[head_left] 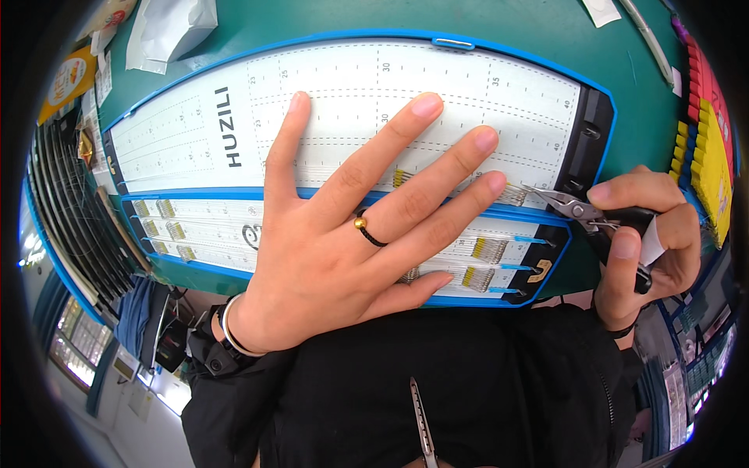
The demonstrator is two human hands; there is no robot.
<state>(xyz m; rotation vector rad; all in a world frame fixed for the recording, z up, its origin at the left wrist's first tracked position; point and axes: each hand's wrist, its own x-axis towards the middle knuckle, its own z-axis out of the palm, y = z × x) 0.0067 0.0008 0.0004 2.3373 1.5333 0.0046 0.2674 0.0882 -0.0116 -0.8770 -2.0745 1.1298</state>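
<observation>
A blue-edged rig box lies open across the table, its two long white panels printed with ruler marks. My left hand rests palm down over both panels, fingers spread, holding nothing. Around it are bunches of small fishing hooks with yellow-wrapped shanks; some are partly hidden by the fingers. At the right my right hand grips small pliers with black handles. Their pointed jaws reach the hooks at the right end of the far panel; whether they pinch a line is too fine to tell.
On the green table, a crumpled white packet lies far left. Stacked dark cases stand at the left edge. Red, yellow and blue pieces line the right edge, near a thin grey rod. Blue line ends sit beside the near hooks.
</observation>
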